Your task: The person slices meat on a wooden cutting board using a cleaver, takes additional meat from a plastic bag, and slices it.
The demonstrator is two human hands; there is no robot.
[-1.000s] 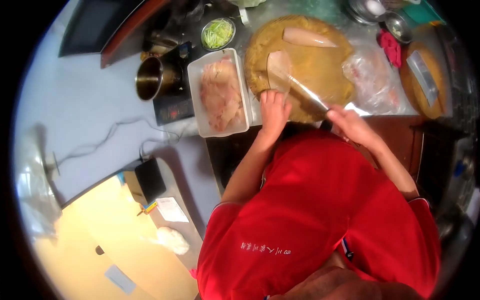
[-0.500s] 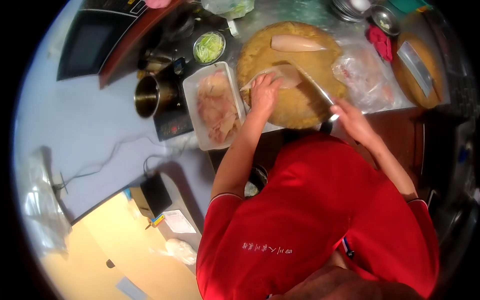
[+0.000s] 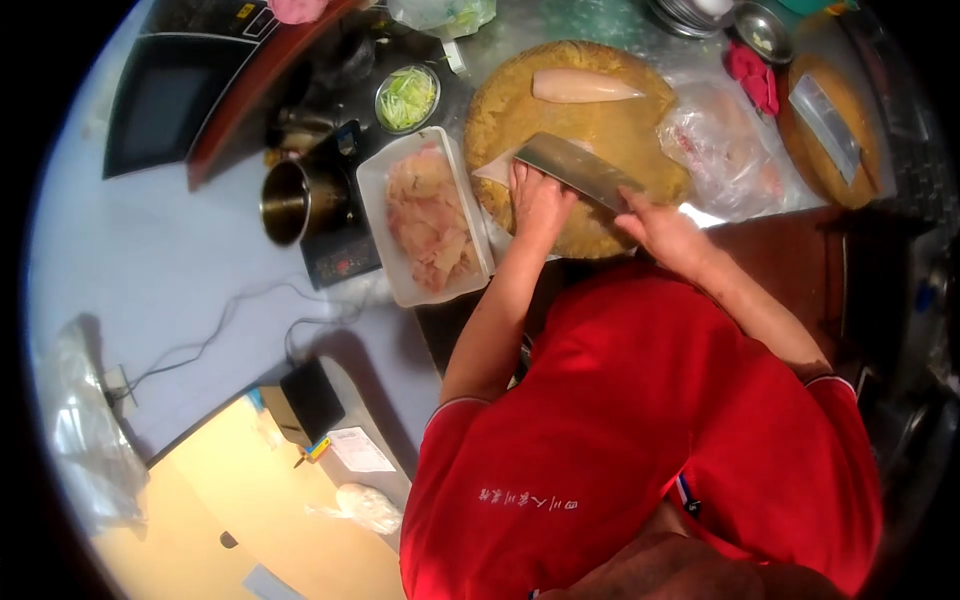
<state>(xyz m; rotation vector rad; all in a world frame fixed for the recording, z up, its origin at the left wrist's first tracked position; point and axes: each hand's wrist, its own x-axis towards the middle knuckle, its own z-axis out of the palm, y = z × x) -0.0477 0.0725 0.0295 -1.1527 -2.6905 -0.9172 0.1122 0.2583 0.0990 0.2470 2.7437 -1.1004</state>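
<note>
My right hand (image 3: pixel 662 232) grips the handle end of a cleaver (image 3: pixel 575 166), its broad blade reaching left over the round wooden chopping board (image 3: pixel 645 110). Under and beside the blade lies a flat, pale pink piece of meat (image 3: pixel 491 171), mostly covered. My left hand (image 3: pixel 541 205) rests on that piece with fingers stretched out, their tips close to the blade and partly hidden. Farther back on the board is a long pale pink block of meat (image 3: pixel 583 86). Left of the board stands a white plastic tub (image 3: pixel 372 215) holding thin meat slices (image 3: pixel 428 215).
A bowl of shredded green vegetable (image 3: pixel 408 98) stands behind the tub. Right of the board lies a clear plastic bag (image 3: pixel 725 150). Another knife (image 3: pixel 825 128) rests on a second board (image 3: pixel 800 160). A metal pot (image 3: pixel 287 203) is at left, a pink cloth (image 3: pixel 752 78) at back right.
The cleaver has swung left and flatter over the meat, near my left fingers. My right hand has moved left with it, and my left hand has shifted slightly toward me.
</note>
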